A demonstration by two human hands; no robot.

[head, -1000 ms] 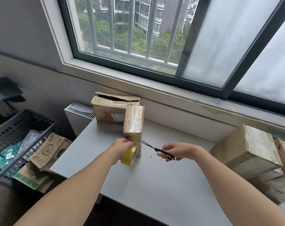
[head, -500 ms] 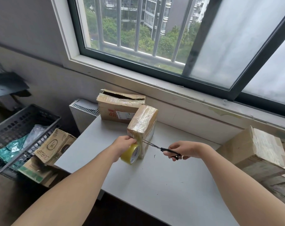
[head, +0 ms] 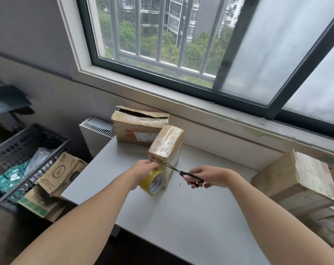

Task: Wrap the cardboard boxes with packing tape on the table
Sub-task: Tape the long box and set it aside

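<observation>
- Since a strip must be taut to be cut cleanly, the tape roll (head: 152, 181) is gripped from above by the left hand (head: 143, 169), fingers curled over its rim. It is drawn just clear of the near face of the small box (head: 166, 146).
- The scissors (head: 183, 173) are held in the right hand (head: 210, 175), with fingers curled through the black handles. The blades are parted slightly and aimed left at the short span between roll and box — whether tape already lies between them is too fine to be told.
- The small box is stood on end and tilted, near the middle of the table (head: 181, 226) towards its far edge. Its faces are covered in glossy tape, so this wrap is judged nearly finished, and severing the strip is taken as the step in hand.
- Whether the roll is rested on the table or held just above it cannot be made out.
- At the far left corner an open-topped box (head: 137, 129) is set against the wall, its top flap torn and unsealed — probably left there to be wrapped next.
- Along the right edge a stack of taped boxes (head: 300, 180) is piled well apart from the hands, which suggests finished work kept out of the cutting space.
- Beyond the left edge a black basket (head: 19, 146) and printed cartons (head: 61, 173) are seen lower down.
</observation>
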